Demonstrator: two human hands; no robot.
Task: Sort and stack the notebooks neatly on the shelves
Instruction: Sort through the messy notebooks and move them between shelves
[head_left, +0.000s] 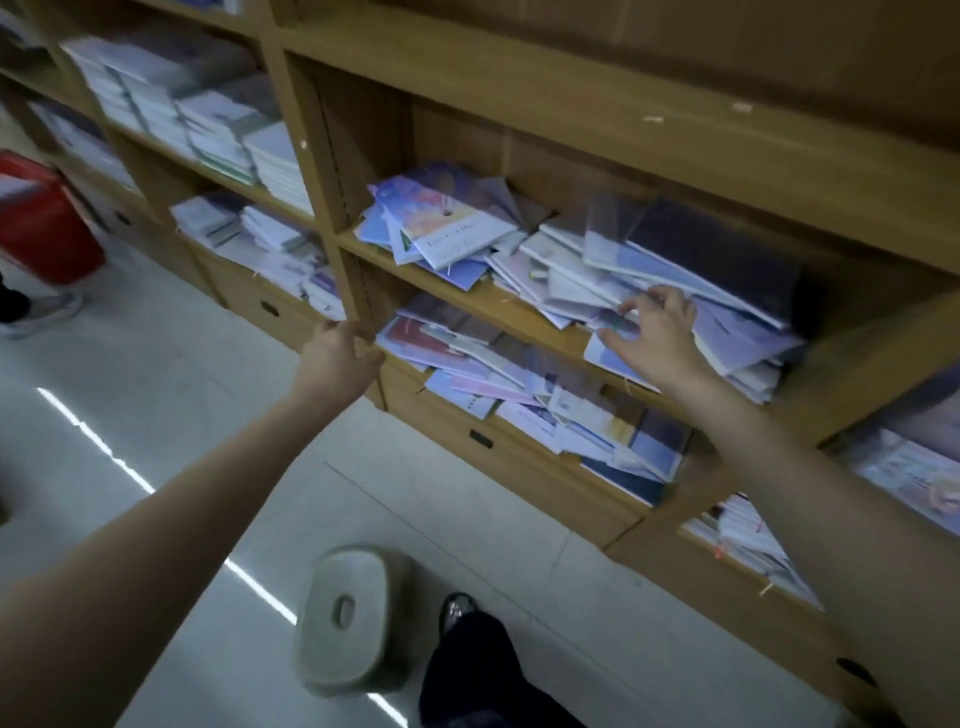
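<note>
Notebooks (597, 270) heaped askew, pastel covers, right hand (657, 338) touching

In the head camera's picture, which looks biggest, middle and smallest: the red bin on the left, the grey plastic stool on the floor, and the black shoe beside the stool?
As they look in this view:
1. Red bin, though the frame's edge cuts it off.
2. Grey plastic stool, nearly as large; being nearer the camera may inflate it.
3. Black shoe, clearly smallest.

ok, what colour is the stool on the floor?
Pale grey-green stool, with an oval hole in its seat. The head view shows it, bottom centre.
</note>
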